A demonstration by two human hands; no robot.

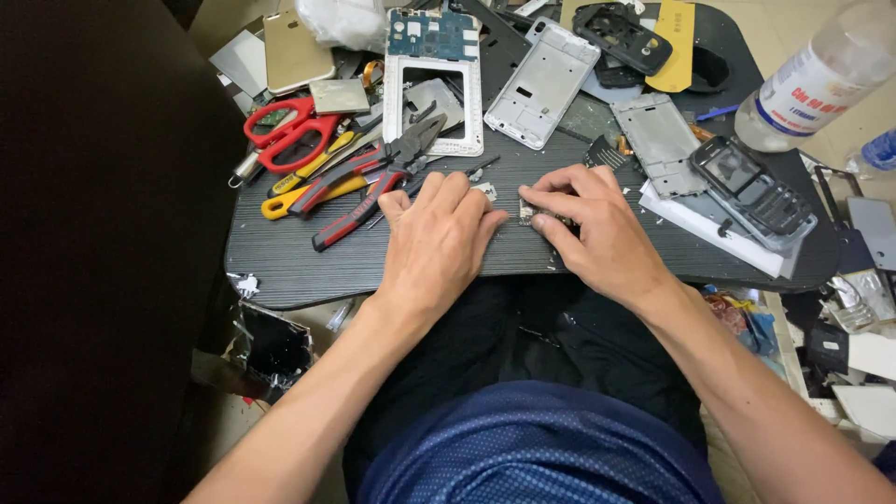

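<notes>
On the dark ribbed desk (280, 261), listed left to right.

Red-handled scissors (285, 131): hard plastic loops, steel blades, lying flat at the left edge. Beside them, yellow-handled cutters (308, 187) and red-and-black pliers (378, 177), rubbery grips, jaws pointing toward the middle.

White phone frame (434, 89): rectangular, hollow centre, a blue circuit board at its top end.

Left hand (439, 247): palm down, fingers loosely together, fingertips resting on the desk near a tiny pale fragment (484, 191); it appears to grip nothing.

Small circuit piece (541, 215): flat, metallic, apparently jagged-edged, though it is too small to be sure. It lies at the desk's middle, just beyond the near edge, under the right hand (597, 233), whose thumb and forefinger pinch it against the surface.

Silver phone chassis (546, 84), grey metal plate (658, 140), dark keypad phone shell (751, 191) on a white sheet, clear plastic bottle (817, 79) lying tilted at far right.

Risks, as judged: the piece is small and sits near the desk's edge, so a slipping pinch could flick it into the lap or onto the cluttered floor. Sharp fragments and the plier tips lie close to the left knuckles; a careless sweep could nick skin.
</notes>
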